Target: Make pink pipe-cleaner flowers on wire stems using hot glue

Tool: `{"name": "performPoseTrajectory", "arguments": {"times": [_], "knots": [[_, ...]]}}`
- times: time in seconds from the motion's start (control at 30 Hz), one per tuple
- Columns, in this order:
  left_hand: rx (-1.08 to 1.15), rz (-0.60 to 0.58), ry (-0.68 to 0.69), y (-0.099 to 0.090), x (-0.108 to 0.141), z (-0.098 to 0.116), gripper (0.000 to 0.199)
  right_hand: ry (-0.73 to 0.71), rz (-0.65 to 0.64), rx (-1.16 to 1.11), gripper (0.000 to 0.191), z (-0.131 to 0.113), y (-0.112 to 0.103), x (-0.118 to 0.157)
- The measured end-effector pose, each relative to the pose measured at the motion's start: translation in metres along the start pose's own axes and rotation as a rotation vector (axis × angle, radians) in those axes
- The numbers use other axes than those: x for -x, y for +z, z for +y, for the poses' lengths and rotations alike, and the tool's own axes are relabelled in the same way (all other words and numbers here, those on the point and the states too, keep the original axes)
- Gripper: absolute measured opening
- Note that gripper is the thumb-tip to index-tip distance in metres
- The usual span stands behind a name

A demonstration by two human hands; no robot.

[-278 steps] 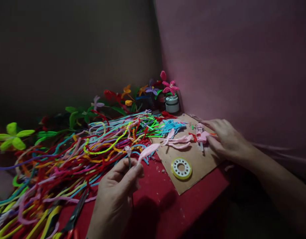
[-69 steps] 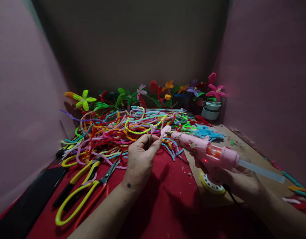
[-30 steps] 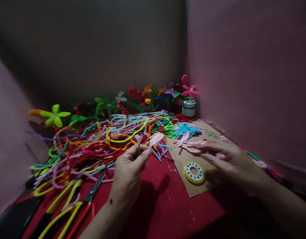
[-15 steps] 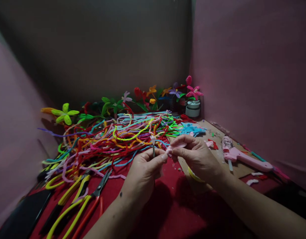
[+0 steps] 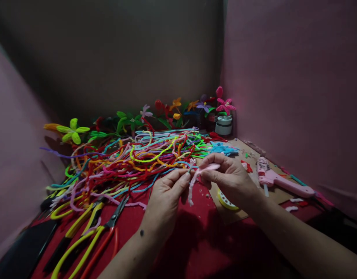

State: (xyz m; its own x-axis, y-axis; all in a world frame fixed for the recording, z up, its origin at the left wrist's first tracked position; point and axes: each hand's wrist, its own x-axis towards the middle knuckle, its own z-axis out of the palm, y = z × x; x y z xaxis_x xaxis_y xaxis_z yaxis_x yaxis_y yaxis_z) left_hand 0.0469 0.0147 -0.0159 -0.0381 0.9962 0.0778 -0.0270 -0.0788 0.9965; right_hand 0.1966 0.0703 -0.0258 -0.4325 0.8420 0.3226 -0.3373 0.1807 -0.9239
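Note:
My left hand (image 5: 169, 193) pinches a thin stem with a small pale tuft (image 5: 192, 162) at its top, now tilted to the right. My right hand (image 5: 227, 174) is closed on a pale pink pipe-cleaner petal (image 5: 210, 167), whose fuzzy tail (image 5: 191, 190) hangs down beside the left fingertips. The two hands are close together above the red cloth. Whether the petal touches the stem I cannot tell. Behind my hands lies a big heap of coloured pipe cleaners (image 5: 117, 162).
Yellow-and-red scissors (image 5: 108, 228) and yellow-black pliers (image 5: 72, 234) lie at left, near a dark flat object (image 5: 27, 248). On the cardboard (image 5: 251, 149) at right rest a pink glue gun (image 5: 285, 184) and blue pieces (image 5: 222, 148). Pipe-cleaner flowers (image 5: 72, 131) line the back.
The stem in my left hand has gone from upright to tilted right. The pink piece's tail now hangs free below my fingers. More of a yellow round object shows under my right hand.

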Motion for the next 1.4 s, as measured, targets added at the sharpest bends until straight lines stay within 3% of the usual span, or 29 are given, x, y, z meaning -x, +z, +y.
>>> {"name": "performPoseTrajectory", "arguments": {"times": [0.27, 0.7, 1.17, 1.4], "knots": [[-0.003, -0.064, -0.001, 0.001, 0.001, 0.000, 0.025, -0.050, 0.003, 0.042, 0.013, 0.000, 0.001, 0.004], [-0.083, -0.004, -0.021, 0.003, 0.003, 0.003, 0.021, -0.033, 0.008, -0.004, 0.013, 0.005, 0.007, 0.008], [-0.236, 0.057, 0.162, 0.009, 0.005, 0.006, 0.016, -0.014, 0.048, -0.009, 0.012, 0.004, 0.011, 0.009], [-0.518, 0.071, 0.326, 0.008, 0.006, -0.009, 0.022, 0.004, 0.092, 0.025, 0.013, 0.000, 0.014, 0.009]]}}
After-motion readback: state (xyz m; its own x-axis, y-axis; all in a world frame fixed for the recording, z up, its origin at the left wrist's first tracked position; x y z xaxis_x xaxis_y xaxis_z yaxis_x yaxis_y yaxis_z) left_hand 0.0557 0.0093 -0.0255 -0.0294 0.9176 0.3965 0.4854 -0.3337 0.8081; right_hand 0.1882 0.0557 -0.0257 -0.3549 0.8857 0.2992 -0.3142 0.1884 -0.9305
